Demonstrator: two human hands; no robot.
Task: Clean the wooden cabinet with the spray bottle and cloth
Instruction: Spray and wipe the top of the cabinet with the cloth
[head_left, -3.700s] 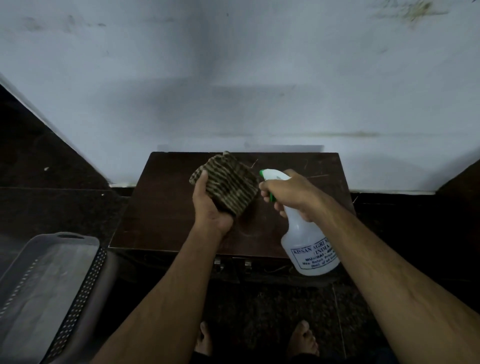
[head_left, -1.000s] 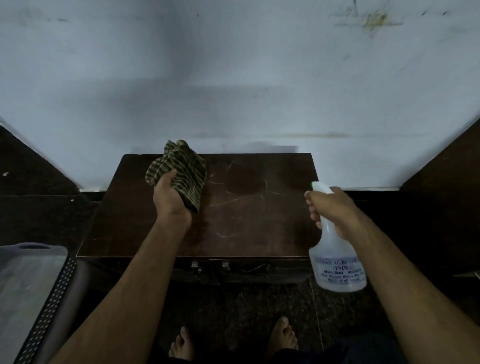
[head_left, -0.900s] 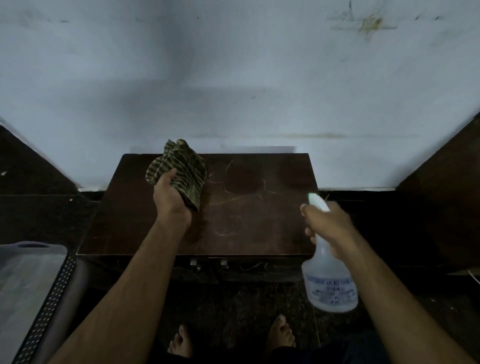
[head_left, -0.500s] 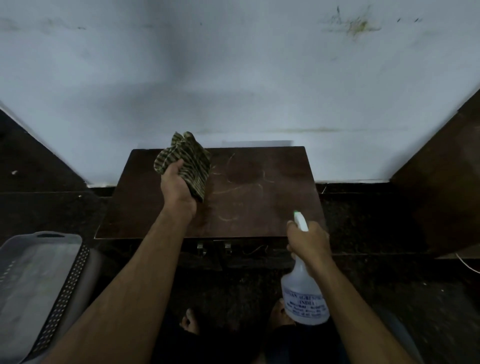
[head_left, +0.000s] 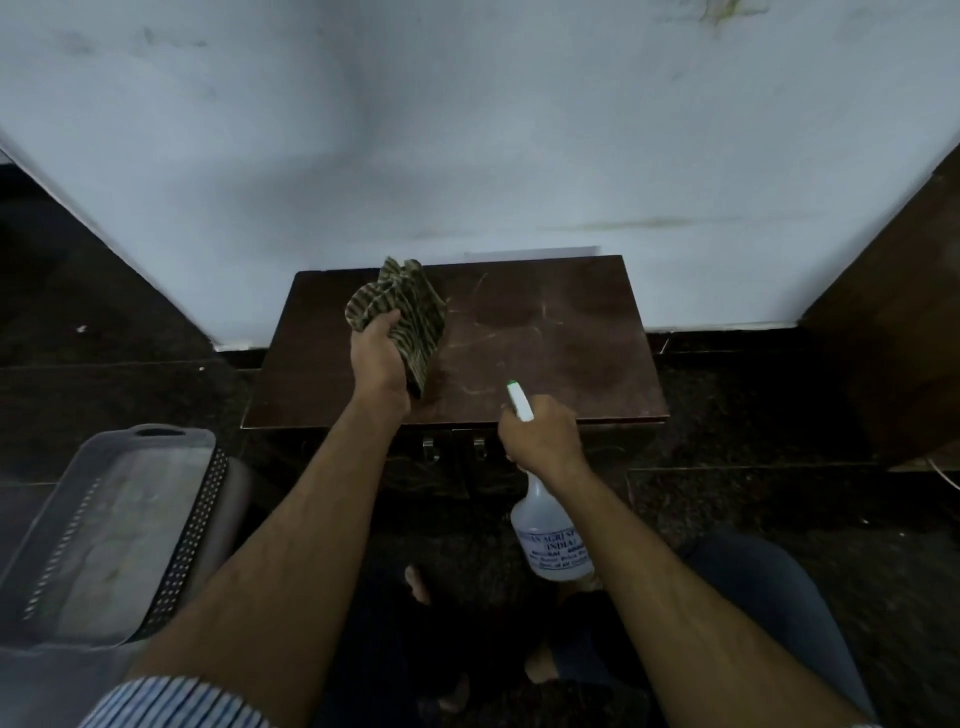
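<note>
Hands first: your left hand (head_left: 378, 358) grips the bunched striped cloth (head_left: 405, 317) over the left half of the wooden cabinet (head_left: 561, 343); you cannot tell from here whether the cloth touches the top. Your right hand (head_left: 543, 441) is curled round the neck of the spray bottle (head_left: 550, 540). Its green-tipped nozzle points away from you across the cabinet's near edge, and the bottle body hangs below your hand, in front of the cabinet face and over the dark floor (head_left: 727, 519).

The cabinet's far edge meets the pale wall (head_left: 467, 130). Its near edge runs just under both wrists, with two small metal handles (head_left: 428, 448) beneath it, between your arms. The right half of the top lies open and shows faint pale streaks.

A strip of floor runs along each side of the cabinet. A grey tray (head_left: 197, 519) with a perforated rim sits near left, just beside your left forearm. A dark panel (head_left: 893, 338) stands at far right, apart from the cabinet.
</note>
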